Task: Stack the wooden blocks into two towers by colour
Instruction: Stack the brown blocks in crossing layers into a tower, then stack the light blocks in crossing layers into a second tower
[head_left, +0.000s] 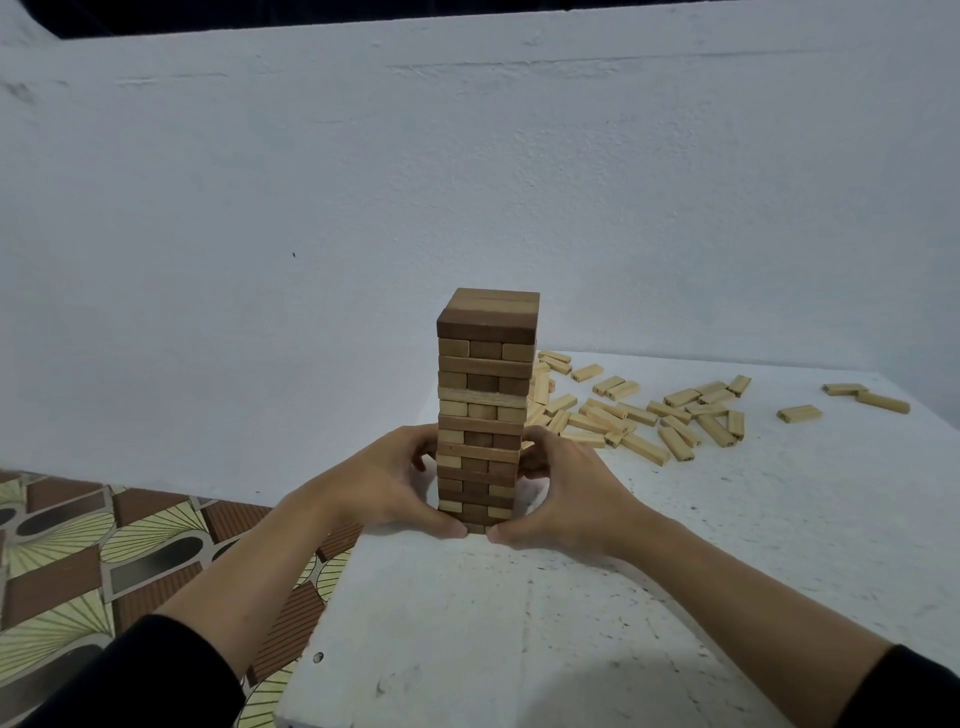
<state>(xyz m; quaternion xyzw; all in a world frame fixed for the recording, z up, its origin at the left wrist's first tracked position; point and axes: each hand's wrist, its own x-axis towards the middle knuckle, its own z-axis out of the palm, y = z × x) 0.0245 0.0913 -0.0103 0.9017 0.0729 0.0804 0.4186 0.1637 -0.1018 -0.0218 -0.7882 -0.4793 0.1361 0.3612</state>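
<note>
Wooden tower (485, 415): dark brown top, mixed brown and tan below. Right of tower, loose blocks (649, 415): pale tan. White, dark-speckled tabletop (519, 623). Left of tower, floor (78, 545): brown-and-cream fan pattern.

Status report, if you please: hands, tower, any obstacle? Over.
The left hand and right hand grip the block tower low down. Tower upright, dark and light blocks mixed. Loose light blocks scattered behind right hand; no second tower yet.
</note>
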